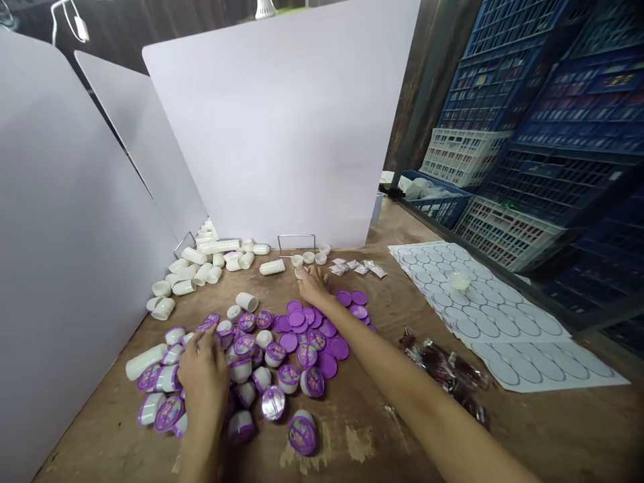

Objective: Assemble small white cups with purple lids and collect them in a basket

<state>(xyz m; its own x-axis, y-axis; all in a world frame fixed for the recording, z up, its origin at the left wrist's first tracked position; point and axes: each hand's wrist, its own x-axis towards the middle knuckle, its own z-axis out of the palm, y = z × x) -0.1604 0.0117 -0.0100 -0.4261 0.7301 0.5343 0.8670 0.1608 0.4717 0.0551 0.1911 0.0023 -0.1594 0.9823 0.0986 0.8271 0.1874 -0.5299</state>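
My left hand (204, 369) rests over the left part of a heap of small white cups with purple printed lids (244, 345). Its fingers are apart and point away from me, with no cup visibly gripped. Farther back, my right hand (314, 285) has its fingertips curled at a small white cup (300, 272), which is partly hidden by the fingers. Just beyond it stand several shallow white cups (308, 257). Flat purple discs (296, 318) lie spread between the heap and my right forearm.
Stacked white cups (194, 268) lie along the back left by white partitions (282, 127). Small pale sachets (352, 266) and dark red packets (447, 369) are on the wooden table. At right, sheets printed with ovals (483, 312) carry a whitish piece (459, 280); crates (553, 181) stand beyond.
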